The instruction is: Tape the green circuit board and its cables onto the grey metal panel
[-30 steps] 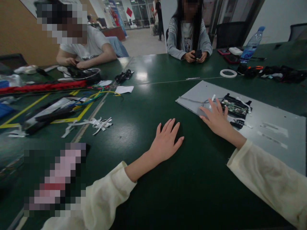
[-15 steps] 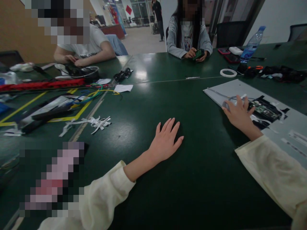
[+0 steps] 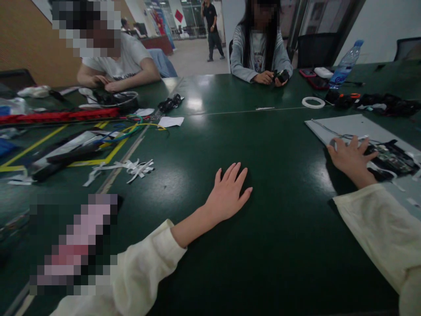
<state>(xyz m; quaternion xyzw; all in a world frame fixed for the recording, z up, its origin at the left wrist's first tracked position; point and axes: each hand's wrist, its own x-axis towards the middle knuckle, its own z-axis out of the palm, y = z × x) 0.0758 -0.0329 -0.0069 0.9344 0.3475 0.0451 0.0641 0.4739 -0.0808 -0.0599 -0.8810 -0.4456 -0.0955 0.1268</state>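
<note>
My left hand [image 3: 228,193] lies flat on the dark green table [image 3: 269,245], fingers stretched out, holding nothing. My right hand [image 3: 350,159] rests open with spread fingers on the near corner of a grey metal panel [image 3: 345,125] at the right. On that panel, just right of the hand, sits a small green circuit board [image 3: 390,157] with black tape, white strips and thin grey wires. Both arms wear cream sleeves.
Two other people sit across the table, each handling a small dark part. Coloured cables, a red strip [image 3: 59,116] and white paper scraps [image 3: 128,169] lie at the left. A tape roll [image 3: 313,102], a water bottle [image 3: 344,66] and dark tools stand at the far right.
My right hand has slid the grey panel with its circuit board to the right across the table. My left hand has stayed flat in place.
</note>
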